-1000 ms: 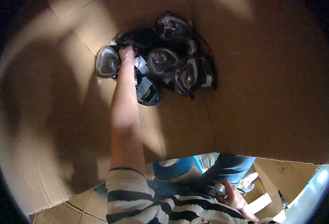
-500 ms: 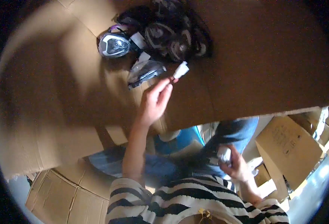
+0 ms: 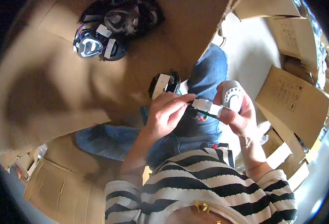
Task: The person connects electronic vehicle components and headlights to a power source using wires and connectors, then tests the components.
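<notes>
In front of my lap, my left hand point(image 3: 169, 112) is closed, pinching thin wires just behind a white plug connector point(image 3: 201, 103). My right hand point(image 3: 243, 117) grips a light grey rounded device point(image 3: 232, 98) with a ring of small dots around an oval face. A second white connector piece point(image 3: 214, 109) lies between my right thumb and fingers, end to end with the plug; whether they are fully joined cannot be made out. Just beyond my left hand sits a black lamp unit point(image 3: 175, 80) with a white label, at the edge of the cardboard surface.
More black lamp units point(image 3: 134, 22) lie piled at the far left, one with a clear lens point(image 3: 90, 47). Cardboard point(image 3: 59, 86) covers the work surface. Open cardboard boxes point(image 3: 291, 100) stand at the right, and another carton point(image 3: 65, 186) at the lower left.
My view has turned to the right. My left hand has brought the white plug toward me, and my right hand has lifted the grey device up to meet it. One lamp unit now lies nearer me.
</notes>
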The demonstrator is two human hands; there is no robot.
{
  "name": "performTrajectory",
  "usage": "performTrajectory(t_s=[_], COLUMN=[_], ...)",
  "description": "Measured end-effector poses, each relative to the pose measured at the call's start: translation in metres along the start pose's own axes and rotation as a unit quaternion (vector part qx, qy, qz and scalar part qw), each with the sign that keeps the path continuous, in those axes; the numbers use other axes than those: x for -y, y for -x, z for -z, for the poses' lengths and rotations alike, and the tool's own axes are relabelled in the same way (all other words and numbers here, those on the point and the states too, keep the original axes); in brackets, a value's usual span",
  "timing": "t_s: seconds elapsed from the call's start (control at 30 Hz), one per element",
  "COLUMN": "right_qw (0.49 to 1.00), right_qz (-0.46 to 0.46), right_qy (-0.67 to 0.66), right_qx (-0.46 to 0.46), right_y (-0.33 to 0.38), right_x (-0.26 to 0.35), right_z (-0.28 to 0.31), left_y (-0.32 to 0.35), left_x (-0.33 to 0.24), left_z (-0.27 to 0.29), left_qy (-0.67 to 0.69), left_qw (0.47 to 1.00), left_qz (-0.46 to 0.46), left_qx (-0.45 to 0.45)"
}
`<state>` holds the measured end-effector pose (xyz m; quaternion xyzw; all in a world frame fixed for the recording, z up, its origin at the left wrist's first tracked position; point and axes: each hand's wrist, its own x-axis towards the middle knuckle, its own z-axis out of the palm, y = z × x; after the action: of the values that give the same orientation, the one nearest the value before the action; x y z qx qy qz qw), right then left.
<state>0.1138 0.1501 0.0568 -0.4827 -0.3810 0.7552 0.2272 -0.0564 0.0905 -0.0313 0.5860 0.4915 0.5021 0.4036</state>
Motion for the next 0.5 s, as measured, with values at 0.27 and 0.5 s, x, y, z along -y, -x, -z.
performTrajectory(t_s=[0.27, 0.5], right_qw=[0.982, 0.989], right_qz=[-0.014, 0.024], right_qy=[0.189, 0.123], right_qx=[-0.019, -0.084], right_y=[0.029, 0.044], right_x=[-0.002, -0.011], right_z=[0.015, 0.009], left_y=[0.01, 0.02], left_x=[-0.02, -0.036], left_z=[-0.007, -0.015], left_qy=[-0.086, -0.138], left_qw=[0.995, 0.989], left_qz=[-0.046, -0.048], left_qx=[-0.009, 0.024])
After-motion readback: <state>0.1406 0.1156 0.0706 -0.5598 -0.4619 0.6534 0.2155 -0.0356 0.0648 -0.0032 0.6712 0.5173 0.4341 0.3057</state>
